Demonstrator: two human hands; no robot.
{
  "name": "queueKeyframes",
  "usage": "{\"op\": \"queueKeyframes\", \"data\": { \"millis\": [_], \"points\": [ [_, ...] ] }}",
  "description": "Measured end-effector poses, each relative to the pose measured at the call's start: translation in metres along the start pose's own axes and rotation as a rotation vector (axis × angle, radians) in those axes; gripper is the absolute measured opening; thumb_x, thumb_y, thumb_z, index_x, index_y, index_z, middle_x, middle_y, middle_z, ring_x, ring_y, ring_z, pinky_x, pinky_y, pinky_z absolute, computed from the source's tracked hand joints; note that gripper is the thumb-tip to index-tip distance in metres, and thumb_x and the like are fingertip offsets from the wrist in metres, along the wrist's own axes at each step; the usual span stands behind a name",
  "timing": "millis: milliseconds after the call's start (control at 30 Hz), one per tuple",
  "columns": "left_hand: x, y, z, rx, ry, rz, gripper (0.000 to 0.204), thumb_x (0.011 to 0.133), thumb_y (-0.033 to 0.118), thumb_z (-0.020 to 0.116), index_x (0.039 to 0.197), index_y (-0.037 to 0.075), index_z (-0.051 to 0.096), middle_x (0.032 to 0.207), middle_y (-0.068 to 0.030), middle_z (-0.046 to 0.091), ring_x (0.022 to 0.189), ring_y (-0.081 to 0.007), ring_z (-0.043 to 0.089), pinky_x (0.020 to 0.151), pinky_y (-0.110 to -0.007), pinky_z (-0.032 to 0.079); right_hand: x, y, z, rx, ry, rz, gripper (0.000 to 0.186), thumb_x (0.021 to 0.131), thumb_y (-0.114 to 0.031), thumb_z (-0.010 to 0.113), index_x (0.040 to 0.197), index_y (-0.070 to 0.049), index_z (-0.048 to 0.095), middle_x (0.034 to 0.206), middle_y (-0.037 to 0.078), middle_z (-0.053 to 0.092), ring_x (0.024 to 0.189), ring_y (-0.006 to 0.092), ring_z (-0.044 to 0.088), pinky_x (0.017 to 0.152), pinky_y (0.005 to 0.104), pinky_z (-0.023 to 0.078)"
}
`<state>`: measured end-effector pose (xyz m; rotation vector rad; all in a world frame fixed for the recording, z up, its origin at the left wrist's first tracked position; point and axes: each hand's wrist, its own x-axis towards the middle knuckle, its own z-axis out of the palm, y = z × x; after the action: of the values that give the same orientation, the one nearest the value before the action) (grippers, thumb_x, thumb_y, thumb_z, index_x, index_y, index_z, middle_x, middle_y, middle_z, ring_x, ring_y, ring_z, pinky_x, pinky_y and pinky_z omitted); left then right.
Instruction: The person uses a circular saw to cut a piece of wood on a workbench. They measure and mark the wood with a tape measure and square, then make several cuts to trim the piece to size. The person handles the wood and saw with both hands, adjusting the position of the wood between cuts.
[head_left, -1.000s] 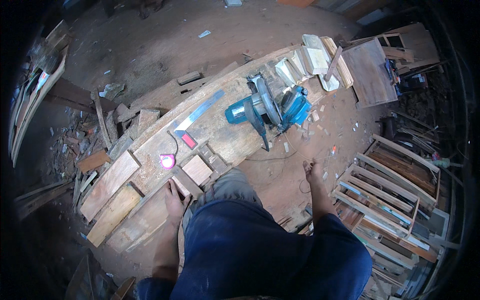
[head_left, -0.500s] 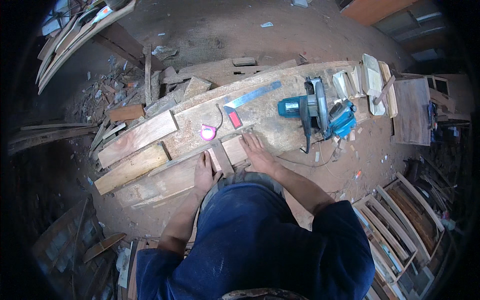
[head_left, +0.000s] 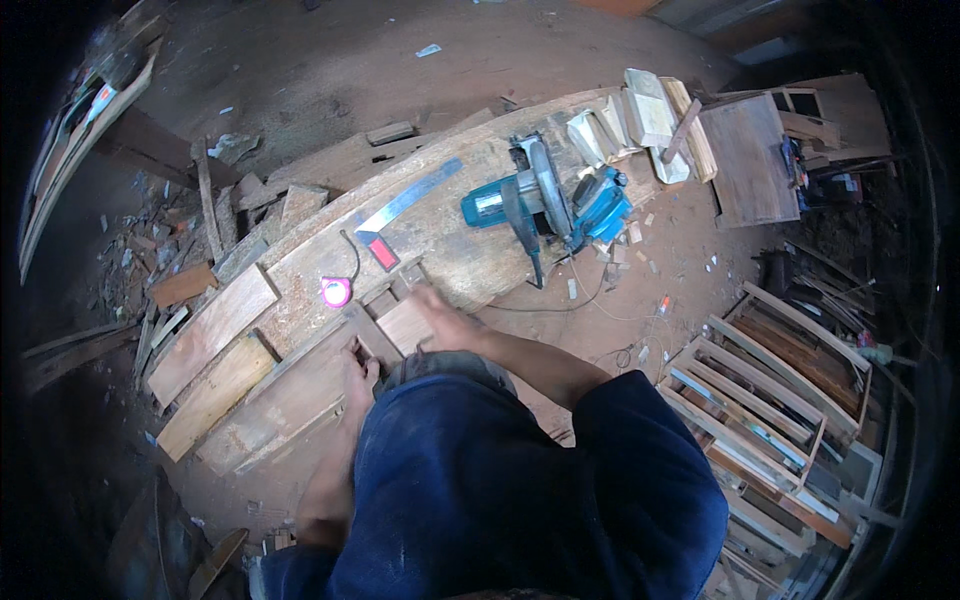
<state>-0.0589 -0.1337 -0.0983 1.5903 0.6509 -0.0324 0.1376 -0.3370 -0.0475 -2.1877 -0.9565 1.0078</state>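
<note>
Pale board [head_left: 402,327] sits under right hand [head_left: 440,318], crosspiece [head_left: 373,335] beside left hand [head_left: 358,377]; I cannot tell whether fingers [head_left: 419,298] grip.

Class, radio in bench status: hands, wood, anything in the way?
Left hand beside brown crosspiece; right hand at pale wood block. Pink tape measure and circular saw on bench, apart from both hands.

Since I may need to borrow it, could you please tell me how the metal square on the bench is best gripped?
Probably by its red-faced handle, from the person's side, pinching its two long edges. The metal square lies flat on the bench, handle nearer the person, while its thin blade points away to the right and looks harder to pinch.
</note>
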Motion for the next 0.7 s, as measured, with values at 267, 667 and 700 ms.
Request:
{"op": "queueKeyframes", "data": {
  "millis": [267,667,700],
  "points": [
    [0.031,0.028,0.017,-0.105,0.014,-0.288,0.068,0.096,0.020,0.060,0.153,-0.003,0.030,0.141,-0.0241,0.055,0.130,-0.0331,0.054,0.110,-0.041,0.043,0.007,0.067,-0.024,0.881,0.272,0.510,0.059,0.084,-0.017,0.085,0.134,0.001,0.059,0.125,0.016,0.065,0.116,0.0213,0.060,0.098,0.0344,0.049],
    [0.011,0.178,-0.001,0.270,-0.076,0.384,0.080,0.088,0.034,0.079,0.153,0.004,0.042,0.148,-0.0273,0.047,0.131,-0.0408,0.050,0.113,-0.047,0.039,0.020,-0.134,-0.138,0.053,-0.061,-0.407,0.026,0.100,-0.015,0.063,0.121,-0.002,0.071,0.123,0.016,0.071,0.115,0.0276,0.066,0.100,0.0391,0.050],
    [0.006,0.173,-0.004,0.213,-0.010,0.288,0.077,0.089,0.033,0.078,0.152,0.004,0.043,0.146,-0.0268,0.049,0.130,-0.0395,0.052,0.112,-0.047,0.040,0.026,-0.145,-0.127,0.163,-0.081,-0.382,0.027,0.101,-0.016,0.062,0.122,-0.002,0.070,0.123,0.016,0.071,0.116,0.0272,0.066,0.101,0.0389,0.050]
  ]
}}
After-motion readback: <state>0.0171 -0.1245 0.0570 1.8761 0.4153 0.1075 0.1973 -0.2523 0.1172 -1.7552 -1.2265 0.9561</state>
